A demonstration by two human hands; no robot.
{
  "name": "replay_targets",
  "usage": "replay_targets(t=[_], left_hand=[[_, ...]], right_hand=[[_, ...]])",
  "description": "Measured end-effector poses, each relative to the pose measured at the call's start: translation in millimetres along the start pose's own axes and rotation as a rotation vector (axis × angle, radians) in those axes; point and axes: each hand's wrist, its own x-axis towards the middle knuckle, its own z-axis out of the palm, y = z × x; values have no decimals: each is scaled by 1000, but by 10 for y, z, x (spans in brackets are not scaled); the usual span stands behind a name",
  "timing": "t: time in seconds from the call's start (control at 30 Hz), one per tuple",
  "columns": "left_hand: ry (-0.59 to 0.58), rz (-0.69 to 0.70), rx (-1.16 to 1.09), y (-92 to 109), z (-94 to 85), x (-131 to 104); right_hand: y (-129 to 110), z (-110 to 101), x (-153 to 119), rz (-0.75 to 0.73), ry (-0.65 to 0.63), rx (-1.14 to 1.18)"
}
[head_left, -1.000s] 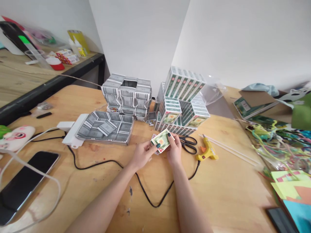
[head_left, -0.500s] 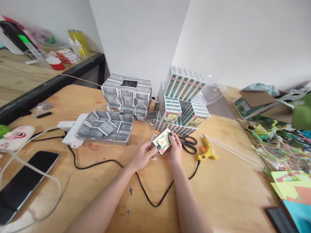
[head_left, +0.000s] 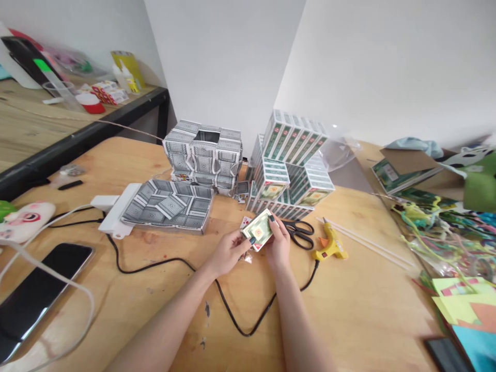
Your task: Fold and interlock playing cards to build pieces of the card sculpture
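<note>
Between my two hands is a green and white playing-card box (head_left: 259, 230), tilted with its printed face up. My left hand (head_left: 229, 252) grips its lower left edge, thumb on top. My right hand (head_left: 278, 242) grips the upper right side. Underneath lie a loose playing card (head_left: 245, 221) and a small crumpled clear wrapper (head_left: 247, 256). Black-handled scissors (head_left: 300, 233) rest just right of my right hand, their blades partly hidden by it. Farther right is a yellow glue gun (head_left: 330, 243). Behind my hands stand stacked card boxes (head_left: 273, 178).
A block built from grey-backed cards (head_left: 205, 155) stands at the back, with a shallow card-covered tray (head_left: 207, 223) in front. A black cord (head_left: 228, 305) crosses the table below my forearms. Glue sticks (head_left: 368, 243) lie right. A phone (head_left: 42, 294) and white cable are left.
The card box has tilted a little and sits slightly lower in the view. Both hands keep their hold on it. The camera has shifted slightly.
</note>
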Motion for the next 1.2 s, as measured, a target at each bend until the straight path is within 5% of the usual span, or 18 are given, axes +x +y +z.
replay_targets(t=[0.7, 0.93, 1.2], left_hand=[[-197, -9, -220, 108, 51, -83], [10, 182, -215, 67, 32, -27], [81, 255, 124, 22, -30, -53]], right_hand=[[-46, 0, 21, 201, -67, 97], [-68, 28, -24, 350, -135, 3], [-88, 42, -33, 445, -306, -58]])
